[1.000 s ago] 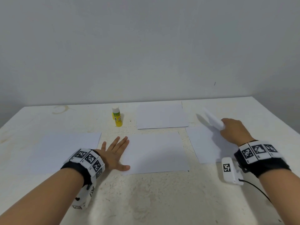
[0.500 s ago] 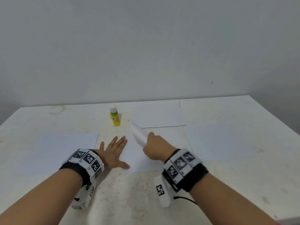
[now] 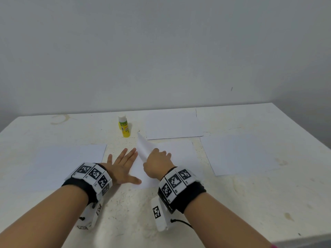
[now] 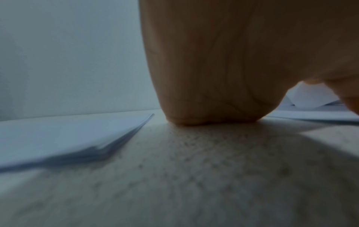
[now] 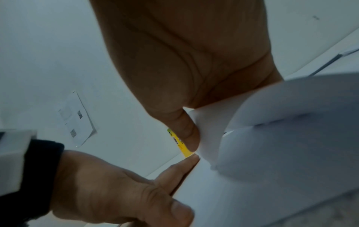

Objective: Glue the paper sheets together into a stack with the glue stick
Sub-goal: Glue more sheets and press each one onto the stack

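A yellow glue stick (image 3: pixel 124 126) with a white cap stands upright at the back of the table. My left hand (image 3: pixel 123 164) lies flat with straight fingers on the left edge of the centre sheet (image 3: pixel 180 154). Just right of it, my right hand (image 3: pixel 157 162) pinches a curled white paper sheet (image 3: pixel 143 146) above the centre sheet. In the right wrist view my thumb presses on that held sheet (image 5: pixel 281 122), with the glue stick (image 5: pixel 181 145) behind it. The left wrist view shows my left hand's heel (image 4: pixel 213 92) resting on the table.
Other white paper lies around: a thin pile at the left (image 3: pixel 68 161), one sheet at the back (image 3: pixel 173 124), one at the right (image 3: pixel 238 153). The white table (image 3: pixel 179 221) ends at a grey wall behind and a front right edge.
My right hand has carried the curled sheet from the right side of the table leftward to just above the centre sheet. The left hand has stayed flat in place.
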`<control>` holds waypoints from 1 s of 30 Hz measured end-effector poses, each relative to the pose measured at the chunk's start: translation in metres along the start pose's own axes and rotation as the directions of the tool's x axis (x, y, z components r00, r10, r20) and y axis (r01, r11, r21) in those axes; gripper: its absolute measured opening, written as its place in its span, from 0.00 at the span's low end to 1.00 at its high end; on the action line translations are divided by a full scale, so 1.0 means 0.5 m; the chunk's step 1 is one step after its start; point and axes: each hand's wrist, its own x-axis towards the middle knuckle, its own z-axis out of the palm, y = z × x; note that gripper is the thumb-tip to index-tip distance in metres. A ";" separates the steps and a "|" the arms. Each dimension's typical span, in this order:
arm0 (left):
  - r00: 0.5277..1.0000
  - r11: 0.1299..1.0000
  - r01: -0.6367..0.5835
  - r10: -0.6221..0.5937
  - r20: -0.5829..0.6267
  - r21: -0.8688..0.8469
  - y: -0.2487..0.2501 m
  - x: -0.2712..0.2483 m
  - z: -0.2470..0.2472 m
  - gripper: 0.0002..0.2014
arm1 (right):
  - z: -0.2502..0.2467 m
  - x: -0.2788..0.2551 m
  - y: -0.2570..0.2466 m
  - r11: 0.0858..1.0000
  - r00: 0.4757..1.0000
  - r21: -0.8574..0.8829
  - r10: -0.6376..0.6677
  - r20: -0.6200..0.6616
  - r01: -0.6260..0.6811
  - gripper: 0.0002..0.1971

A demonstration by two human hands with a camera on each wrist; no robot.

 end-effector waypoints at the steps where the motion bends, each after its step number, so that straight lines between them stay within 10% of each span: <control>1: 1.000 1.000 0.001 -0.001 0.003 -0.001 0.000 -0.001 0.000 0.52 | 0.002 0.002 -0.003 1.000 1.000 0.002 0.011 0.001 -0.011 0.25; 30: 1.000 1.000 0.004 -0.004 -0.009 0.020 -0.006 0.009 0.004 0.58 | -0.008 -0.011 0.017 0.999 0.999 -0.018 -0.035 -0.017 0.034 0.19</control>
